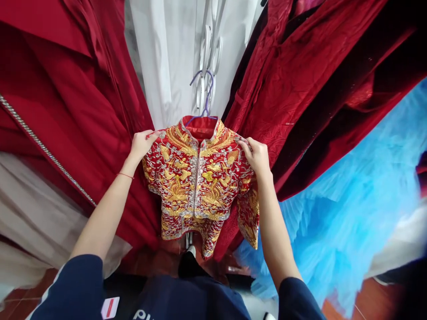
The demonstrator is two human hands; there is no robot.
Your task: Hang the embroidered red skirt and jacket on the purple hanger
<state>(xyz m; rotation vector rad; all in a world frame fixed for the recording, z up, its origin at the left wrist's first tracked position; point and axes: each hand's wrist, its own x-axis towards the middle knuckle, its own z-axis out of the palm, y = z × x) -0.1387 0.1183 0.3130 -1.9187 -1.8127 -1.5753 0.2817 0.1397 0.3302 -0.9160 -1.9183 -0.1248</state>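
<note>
I gripped the embroidered jacket (pixel 200 178) at both shoulders, left hand (pixel 142 144) and right hand (pixel 256 155) each pinched on fabric, its hanger (pixel 203 95) already hooked above my hands, only the straightening apparently left.

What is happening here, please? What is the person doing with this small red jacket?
A person holds up a small red jacket with gold embroidery, gripping one shoulder with the left hand and the other with the right hand. The jacket is on a purple hanger, its front closed and facing the camera. Dark red garments hang on both sides, a white garment hangs behind, and light blue tulle is on the right.
</note>
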